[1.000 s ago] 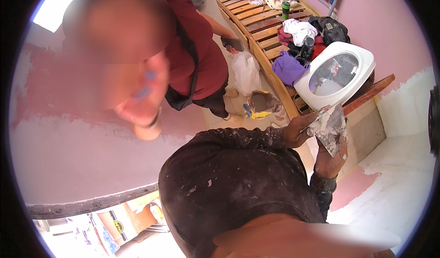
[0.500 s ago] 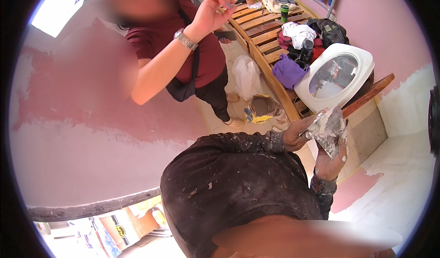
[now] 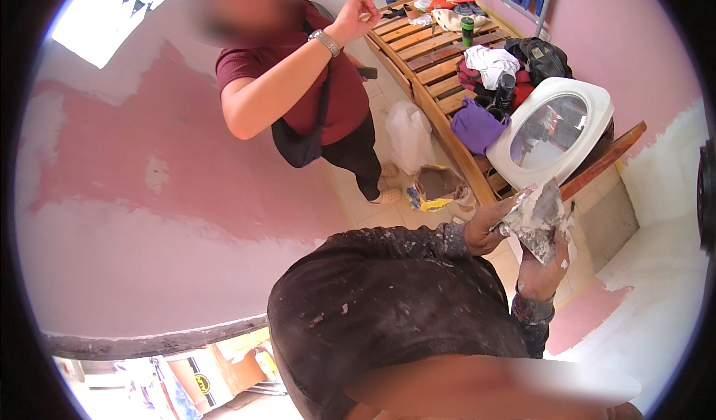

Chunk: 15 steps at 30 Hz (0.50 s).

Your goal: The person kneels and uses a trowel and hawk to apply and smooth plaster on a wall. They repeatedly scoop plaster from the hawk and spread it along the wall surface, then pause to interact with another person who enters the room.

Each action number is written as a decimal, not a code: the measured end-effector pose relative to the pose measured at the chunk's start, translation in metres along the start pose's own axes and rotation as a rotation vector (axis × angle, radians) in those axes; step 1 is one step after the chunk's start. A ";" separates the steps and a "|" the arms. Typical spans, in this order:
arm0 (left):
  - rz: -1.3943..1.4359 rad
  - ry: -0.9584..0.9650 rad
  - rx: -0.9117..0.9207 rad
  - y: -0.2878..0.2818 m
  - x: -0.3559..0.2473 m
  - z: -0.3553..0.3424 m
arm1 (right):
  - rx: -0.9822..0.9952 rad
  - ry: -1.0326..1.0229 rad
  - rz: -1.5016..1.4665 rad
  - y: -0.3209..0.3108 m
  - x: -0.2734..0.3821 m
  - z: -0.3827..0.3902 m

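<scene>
My left hand is closed around a putty knife, its grey blade smeared with white putty. Just beside it, my right hand grips a second putty-caked blade, a triangular one that narrows toward my palm. The two blades meet or overlap, with wet putty between them; both handles are hidden by my fingers. Splashes of dried putty mark my dark sleeves and hands.
Ahead on the left stands a person in a maroon shirt, one hand raised. A slatted wooden bed frame holds clothes, a backpack and a white oval-windowed panel. An open bag and a white plastic bag sit on the floor.
My view has shifted slightly, so most things sit a little lower and to the right. Both hands keep hold of the blades. The person's raised arm has changed its angle a little.
</scene>
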<state>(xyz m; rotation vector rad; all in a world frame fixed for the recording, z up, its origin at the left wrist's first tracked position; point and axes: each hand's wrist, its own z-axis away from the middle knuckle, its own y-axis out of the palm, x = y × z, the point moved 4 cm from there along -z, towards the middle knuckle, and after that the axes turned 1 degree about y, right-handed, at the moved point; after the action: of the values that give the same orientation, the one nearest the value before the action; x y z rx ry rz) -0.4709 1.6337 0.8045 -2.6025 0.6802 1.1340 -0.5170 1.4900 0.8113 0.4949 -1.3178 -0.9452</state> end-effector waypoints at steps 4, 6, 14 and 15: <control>0.208 -0.127 -0.041 0.003 0.004 0.005 | 0.036 0.002 0.034 0.009 0.001 0.002; -0.017 -0.064 0.031 -0.003 -0.002 0.001 | 0.025 -0.005 0.064 0.007 0.001 0.004; -0.133 0.022 0.132 -0.005 -0.010 -0.003 | 0.059 -0.242 0.606 -0.010 0.003 0.000; -0.121 0.021 0.134 -0.006 -0.010 -0.003 | 0.073 -0.243 0.611 -0.005 0.004 0.001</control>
<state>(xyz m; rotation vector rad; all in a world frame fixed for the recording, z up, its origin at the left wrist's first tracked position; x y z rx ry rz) -0.4726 1.6411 0.8142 -2.5087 0.5728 0.9919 -0.5195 1.4846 0.8101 0.0138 -1.5991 -0.4550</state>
